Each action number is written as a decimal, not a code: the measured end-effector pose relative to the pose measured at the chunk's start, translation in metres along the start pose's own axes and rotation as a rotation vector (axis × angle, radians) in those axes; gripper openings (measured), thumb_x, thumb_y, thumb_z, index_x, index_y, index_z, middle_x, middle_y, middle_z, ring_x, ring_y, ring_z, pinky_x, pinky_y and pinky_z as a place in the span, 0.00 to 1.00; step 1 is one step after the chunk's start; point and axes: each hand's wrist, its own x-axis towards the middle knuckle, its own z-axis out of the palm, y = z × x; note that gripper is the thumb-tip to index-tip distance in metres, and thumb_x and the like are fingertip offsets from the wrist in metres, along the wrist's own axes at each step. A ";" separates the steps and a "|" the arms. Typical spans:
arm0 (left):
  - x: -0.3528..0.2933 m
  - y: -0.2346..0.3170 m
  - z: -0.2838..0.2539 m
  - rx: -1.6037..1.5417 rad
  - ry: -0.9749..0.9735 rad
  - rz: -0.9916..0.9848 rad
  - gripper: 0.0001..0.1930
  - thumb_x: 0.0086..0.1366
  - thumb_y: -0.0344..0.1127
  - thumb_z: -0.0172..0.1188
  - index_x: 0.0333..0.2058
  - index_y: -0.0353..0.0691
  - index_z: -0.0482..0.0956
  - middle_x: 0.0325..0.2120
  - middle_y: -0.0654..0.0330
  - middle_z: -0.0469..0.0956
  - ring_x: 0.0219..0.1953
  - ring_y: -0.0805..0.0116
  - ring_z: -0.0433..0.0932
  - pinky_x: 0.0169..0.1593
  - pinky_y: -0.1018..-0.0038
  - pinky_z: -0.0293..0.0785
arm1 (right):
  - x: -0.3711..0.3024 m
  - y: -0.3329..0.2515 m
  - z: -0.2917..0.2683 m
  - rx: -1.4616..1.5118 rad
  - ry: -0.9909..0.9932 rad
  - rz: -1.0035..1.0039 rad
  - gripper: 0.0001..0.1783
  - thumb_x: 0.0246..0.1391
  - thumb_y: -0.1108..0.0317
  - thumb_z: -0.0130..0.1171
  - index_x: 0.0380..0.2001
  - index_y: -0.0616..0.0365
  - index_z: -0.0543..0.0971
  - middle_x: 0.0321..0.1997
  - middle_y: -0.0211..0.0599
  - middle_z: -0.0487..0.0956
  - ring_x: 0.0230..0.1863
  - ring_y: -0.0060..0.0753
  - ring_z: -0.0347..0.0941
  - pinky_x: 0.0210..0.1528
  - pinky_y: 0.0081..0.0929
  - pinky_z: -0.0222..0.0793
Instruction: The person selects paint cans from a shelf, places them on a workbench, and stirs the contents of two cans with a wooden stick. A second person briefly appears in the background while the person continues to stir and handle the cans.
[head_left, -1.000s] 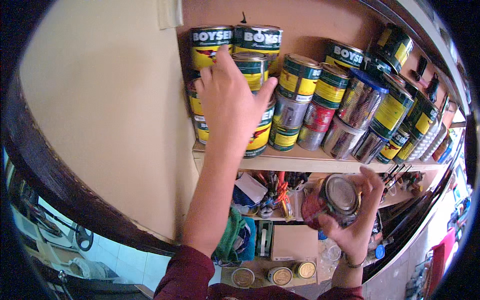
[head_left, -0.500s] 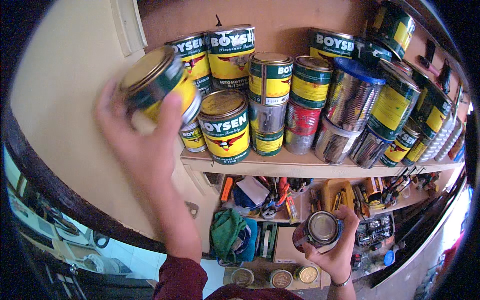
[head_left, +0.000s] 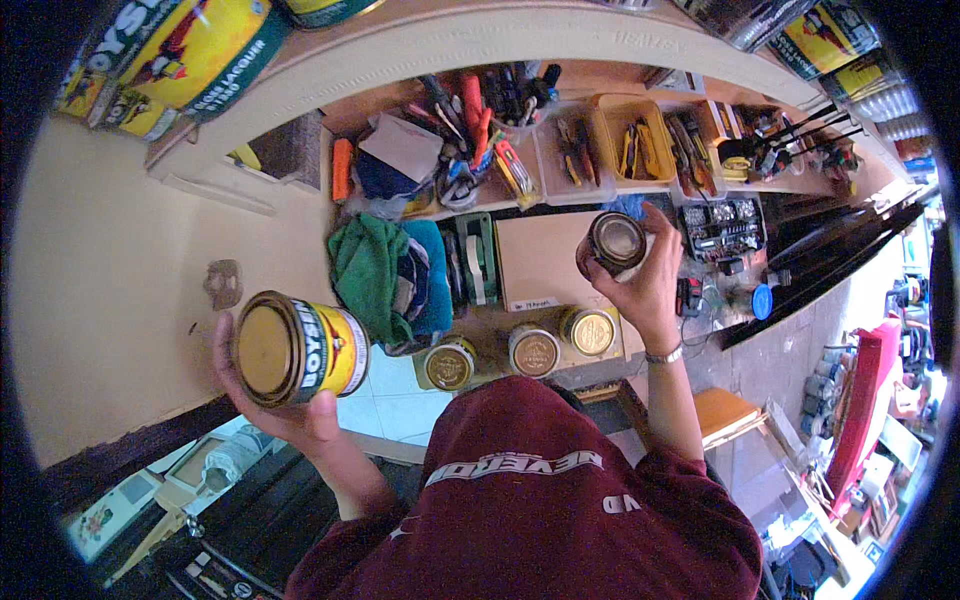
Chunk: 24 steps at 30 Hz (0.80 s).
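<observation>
My left hand [head_left: 302,425] is wrapped round a green-and-yellow paint can [head_left: 335,348] with a gold lid, tilted so that its lid faces left. My right hand [head_left: 652,290] grips a smaller can [head_left: 617,240], whose round metal top faces me; most of its side is hidden. Between my hands and lower down, a gold-topped can [head_left: 450,366], a second can [head_left: 534,352] and a third can [head_left: 590,333] stand in a row on a low board.
Overhead, a shelf [head_left: 420,58] carries more paint cans [head_left: 200,50]. Below it are a yellow tray [head_left: 632,110] of tools, loose hand tools, a green cloth [head_left: 370,268], a cardboard box [head_left: 545,255] and a case of small parts [head_left: 722,228]. A cabinet panel [head_left: 110,290] borders the left.
The view has tilted down from the upper shelf. My left hand has brought the larger paint can down and away from the shelf cans. My right hand keeps hold of the small can.
</observation>
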 end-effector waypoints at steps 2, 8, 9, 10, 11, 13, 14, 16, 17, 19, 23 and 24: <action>-0.019 -0.007 -0.002 -0.015 -0.076 -0.072 0.63 0.48 0.72 0.71 0.68 0.26 0.57 0.64 0.45 0.65 0.64 0.52 0.71 0.66 0.58 0.70 | -0.014 0.020 0.020 -0.015 -0.050 0.027 0.52 0.38 0.52 0.78 0.63 0.66 0.65 0.53 0.51 0.73 0.54 0.55 0.68 0.60 0.49 0.64; -0.033 -0.011 -0.002 -0.055 -0.153 -0.145 0.63 0.46 0.67 0.75 0.69 0.29 0.56 0.62 0.47 0.66 0.63 0.54 0.71 0.67 0.60 0.68 | -0.055 0.081 0.115 0.005 -0.231 0.082 0.54 0.38 0.52 0.77 0.66 0.62 0.64 0.53 0.49 0.73 0.56 0.57 0.66 0.62 0.48 0.64; -0.035 -0.011 -0.004 -0.070 -0.163 -0.160 0.63 0.46 0.66 0.75 0.69 0.29 0.56 0.62 0.48 0.66 0.63 0.54 0.71 0.66 0.60 0.68 | -0.061 0.091 0.131 -0.006 -0.246 0.077 0.54 0.38 0.52 0.77 0.67 0.61 0.64 0.53 0.49 0.73 0.56 0.57 0.66 0.62 0.48 0.64; -0.036 -0.011 -0.005 -0.087 -0.171 -0.170 0.62 0.45 0.65 0.76 0.69 0.29 0.56 0.61 0.48 0.66 0.63 0.54 0.71 0.66 0.60 0.69 | -0.066 0.101 0.146 -0.032 -0.265 0.077 0.57 0.37 0.54 0.78 0.70 0.59 0.61 0.53 0.48 0.73 0.56 0.58 0.66 0.64 0.49 0.63; -0.039 -0.010 -0.008 -0.100 -0.177 -0.184 0.62 0.45 0.64 0.76 0.69 0.30 0.56 0.61 0.48 0.67 0.63 0.54 0.71 0.66 0.60 0.69 | -0.073 0.106 0.155 -0.004 -0.287 0.092 0.58 0.37 0.55 0.78 0.70 0.58 0.59 0.54 0.49 0.73 0.57 0.59 0.66 0.66 0.49 0.62; -0.048 -0.009 -0.015 -0.076 -0.171 -0.209 0.61 0.45 0.62 0.77 0.68 0.30 0.57 0.58 0.49 0.67 0.61 0.55 0.71 0.65 0.60 0.69 | -0.080 0.115 0.171 0.052 -0.322 0.113 0.60 0.37 0.57 0.78 0.72 0.57 0.57 0.55 0.50 0.73 0.59 0.60 0.65 0.68 0.50 0.61; -0.052 -0.014 -0.018 -0.064 -0.175 -0.203 0.60 0.45 0.62 0.77 0.68 0.30 0.57 0.58 0.49 0.68 0.61 0.56 0.71 0.65 0.60 0.69 | -0.092 0.129 0.184 -0.018 -0.227 -0.005 0.60 0.37 0.62 0.79 0.72 0.60 0.57 0.56 0.53 0.73 0.59 0.56 0.66 0.65 0.48 0.64; -0.057 -0.021 -0.030 -0.085 -0.146 -0.231 0.59 0.44 0.58 0.78 0.67 0.31 0.56 0.57 0.49 0.68 0.60 0.56 0.72 0.65 0.60 0.69 | -0.088 0.105 0.169 0.042 -0.426 0.286 0.67 0.33 0.58 0.83 0.73 0.62 0.54 0.66 0.57 0.68 0.65 0.60 0.64 0.67 0.47 0.64; -0.060 -0.023 -0.035 -0.146 -0.141 -0.267 0.59 0.44 0.54 0.79 0.67 0.32 0.56 0.57 0.49 0.68 0.60 0.56 0.72 0.65 0.60 0.69 | -0.084 0.087 0.158 0.028 -0.360 0.262 0.70 0.32 0.56 0.85 0.74 0.62 0.53 0.70 0.59 0.64 0.68 0.62 0.61 0.70 0.48 0.61; -0.060 -0.024 -0.040 -0.278 -0.139 -0.321 0.58 0.42 0.46 0.82 0.67 0.34 0.55 0.57 0.50 0.69 0.60 0.56 0.72 0.65 0.60 0.69 | -0.073 0.042 0.136 0.080 -0.191 0.228 0.71 0.33 0.55 0.85 0.74 0.63 0.51 0.74 0.61 0.59 0.73 0.65 0.56 0.74 0.53 0.54; -0.063 -0.033 -0.046 -0.289 -0.177 -0.299 0.57 0.42 0.39 0.81 0.68 0.37 0.55 0.57 0.50 0.69 0.60 0.56 0.72 0.65 0.61 0.70 | 0.011 -0.117 0.062 0.252 0.087 -0.241 0.64 0.41 0.58 0.82 0.74 0.62 0.51 0.72 0.55 0.62 0.70 0.58 0.62 0.71 0.49 0.59; -0.061 -0.035 -0.044 -0.298 -0.185 -0.287 0.57 0.42 0.38 0.81 0.68 0.37 0.55 0.57 0.50 0.69 0.60 0.56 0.72 0.65 0.60 0.70 | 0.037 -0.155 0.047 0.340 0.179 -0.349 0.64 0.42 0.58 0.83 0.73 0.63 0.51 0.71 0.54 0.62 0.70 0.55 0.63 0.69 0.47 0.61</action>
